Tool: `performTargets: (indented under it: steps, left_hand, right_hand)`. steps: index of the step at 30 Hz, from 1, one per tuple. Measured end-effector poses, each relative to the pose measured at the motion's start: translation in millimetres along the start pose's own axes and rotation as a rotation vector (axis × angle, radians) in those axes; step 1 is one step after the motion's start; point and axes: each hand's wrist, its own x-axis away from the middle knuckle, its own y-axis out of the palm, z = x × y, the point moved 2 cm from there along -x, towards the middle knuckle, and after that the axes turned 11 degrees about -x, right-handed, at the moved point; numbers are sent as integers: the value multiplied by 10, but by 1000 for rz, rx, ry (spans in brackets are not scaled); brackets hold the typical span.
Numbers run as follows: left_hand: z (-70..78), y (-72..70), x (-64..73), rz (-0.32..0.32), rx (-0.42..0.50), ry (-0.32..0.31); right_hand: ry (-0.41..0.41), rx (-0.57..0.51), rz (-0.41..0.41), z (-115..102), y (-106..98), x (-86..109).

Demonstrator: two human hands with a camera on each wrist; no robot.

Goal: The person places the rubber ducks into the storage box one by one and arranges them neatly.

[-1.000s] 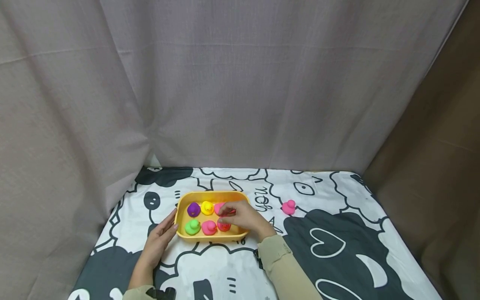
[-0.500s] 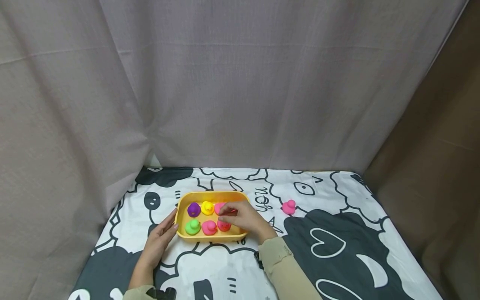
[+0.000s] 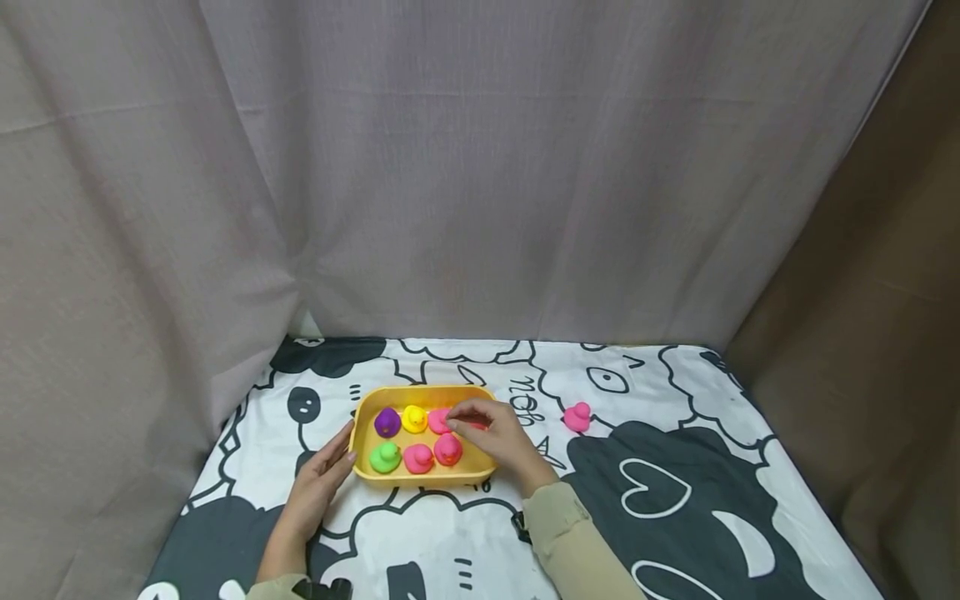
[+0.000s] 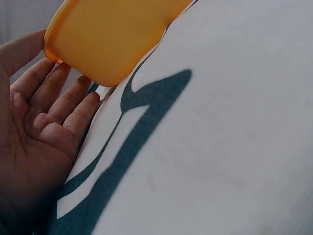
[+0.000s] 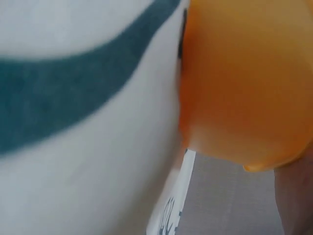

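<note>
A yellow-orange tray (image 3: 427, 481) on the patterned cloth holds a purple duck (image 3: 387, 422), a yellow duck (image 3: 415, 419), a green duck (image 3: 386, 457) and several pink ones. My left hand (image 3: 318, 479) touches the tray's left end; in the left wrist view its fingers (image 4: 73, 98) lie loosely extended against the rim and underside. My right hand (image 3: 491, 429) hovers over the right end, thumb and forefinger bent, beside a front pink duck (image 3: 448, 449) and a partly covered back pink duck (image 3: 438, 420). Something pink shows between its fingers; whether it is held is hidden.
Another pink duck (image 3: 577, 417) sits on the cloth (image 3: 420, 542), right of the tray. Grey curtains (image 3: 487, 208) hang behind the table, and a brown one (image 3: 862, 375) hangs at the right.
My right hand has shifted slightly right and away from the front right pink duck, which now shows whole. The left hand and tray keep their places.
</note>
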Motion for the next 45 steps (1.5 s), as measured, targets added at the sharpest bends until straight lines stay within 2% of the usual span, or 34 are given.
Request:
performTargets:
  steps: [7,14,25,29,33,40,45]
  left_hand:
    - [0,-8,6,6,-11,2]
    - [-2,-14,-5,6,-22,4]
    - [-22,-5,0,5,-18,13]
    - [-7,0,4,3,-27,14]
    - [0,1,8,1,-25,11]
    - [4,-1,6,2,-29,3]
    - [7,-2,2,2,-25,-5]
  right_hand:
    - [56,28,52,-35,-165,72]
    - [-21,46,123,28,-485,142]
    - [-10,101,299,177,-1014,329]
    - [18,146,395,233,-1178,398]
    - [68,135,483,309,-1321,475]
    - [68,80,600,410,-1519,558]
    - [149,84,643,474,-1599,583]
